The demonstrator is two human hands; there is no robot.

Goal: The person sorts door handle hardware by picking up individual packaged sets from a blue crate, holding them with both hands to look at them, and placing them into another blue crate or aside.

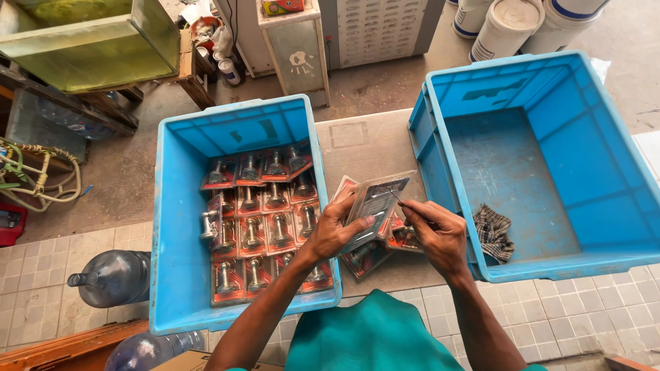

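Tiled flooring and a grey bench (357,141) carry two blue crates. Between them the left hand (335,230) grips a clear blister pack (377,203), thumb on its face; its long axis tilts up and away toward the right. The right hand (433,233) pinches a thin wire or tool (397,197) at the pack's edge; what it is stays hard to tell. More packs (402,237) beneath both hands are mostly hidden. Left of the hands, a crate (175,275) holds rows of packed knobs (265,227); to the right, a crate (550,158) holds a checked rag (493,232).
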